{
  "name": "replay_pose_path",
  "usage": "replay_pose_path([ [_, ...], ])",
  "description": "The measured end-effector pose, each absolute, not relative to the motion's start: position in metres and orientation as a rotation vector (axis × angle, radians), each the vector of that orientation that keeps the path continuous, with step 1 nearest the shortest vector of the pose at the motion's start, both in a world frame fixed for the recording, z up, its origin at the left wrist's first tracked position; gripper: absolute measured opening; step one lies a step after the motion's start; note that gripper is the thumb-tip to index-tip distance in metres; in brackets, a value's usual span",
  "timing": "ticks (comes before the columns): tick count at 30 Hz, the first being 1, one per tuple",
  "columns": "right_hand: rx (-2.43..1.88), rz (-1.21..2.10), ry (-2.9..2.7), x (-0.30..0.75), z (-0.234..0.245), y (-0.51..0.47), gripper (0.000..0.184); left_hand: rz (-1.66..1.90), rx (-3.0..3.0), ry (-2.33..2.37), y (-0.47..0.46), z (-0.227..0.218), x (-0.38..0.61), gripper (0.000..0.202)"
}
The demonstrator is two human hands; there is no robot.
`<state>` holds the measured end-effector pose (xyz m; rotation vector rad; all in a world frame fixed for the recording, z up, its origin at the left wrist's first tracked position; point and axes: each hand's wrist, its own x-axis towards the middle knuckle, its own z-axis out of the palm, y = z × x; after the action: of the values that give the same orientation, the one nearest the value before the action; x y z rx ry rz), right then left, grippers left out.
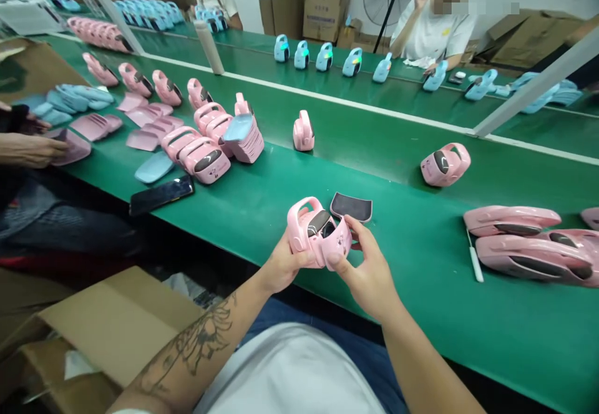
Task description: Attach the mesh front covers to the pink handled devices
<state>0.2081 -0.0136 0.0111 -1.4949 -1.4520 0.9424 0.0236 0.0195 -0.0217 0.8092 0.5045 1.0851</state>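
Observation:
My left hand (pixel 279 265) is closed around a pink plastic housing with a loop handle (pixel 302 230) and a dark window on top, just above the table's near edge. In my right hand (pixel 372 277) is a curved pink cover panel (pixel 339 240) with a small printed picture, pinched between thumb and fingers. The panel meets the housing at one side, with a dark gap showing at its upper edge; whether it is seated cannot be seen. Right behind my hands lies a curved panel with a dark inner face (pixel 352 207).
Pink housings (pixel 206 159) and a stack of panels (pixel 246 139) stand left, near a black phone (pixel 161 196). Long pink shells (pixel 519 258) and a white-handled tool (pixel 475 264) lie right. A co-worker's hand (pixel 32 150) is far left. Blue units (pixel 324 57) line the far side.

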Motion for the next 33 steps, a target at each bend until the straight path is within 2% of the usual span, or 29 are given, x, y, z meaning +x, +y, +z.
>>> replay_pose_path([
  [12, -1.504, 1.002, -1.452, 0.202, 0.005, -0.030, 0.090, 1.050, 0.932, 0.458, 0.009, -0.026, 0.023, 0.092],
  [17, -1.500, 1.062, -1.449, 0.205, 0.007, -0.029, 0.100, 1.005, 0.917, 0.446, 0.007, -0.019, 0.023, 0.095],
  [21, -1.524, 1.095, -1.451, 0.207, 0.007, -0.031, 0.108, 0.947, 0.865, 0.463, 0.003, -0.009, 0.025, 0.105],
  [24, -1.565, 1.086, -1.461, 0.207, 0.005, -0.035, 0.112, 0.917, 0.836, 0.493, 0.000, -0.004, 0.028, 0.100],
  [28, -1.562, 0.976, -1.641, 0.215, 0.007, -0.041, 0.099, 0.896, 0.743, 0.497, 0.002, -0.003, 0.027, 0.082],
  [33, -1.293, 0.566, -2.088, 0.237, 0.018, -0.037, 0.080, 0.812, 0.641, 0.535, 0.008, -0.006, 0.021, 0.068],
])
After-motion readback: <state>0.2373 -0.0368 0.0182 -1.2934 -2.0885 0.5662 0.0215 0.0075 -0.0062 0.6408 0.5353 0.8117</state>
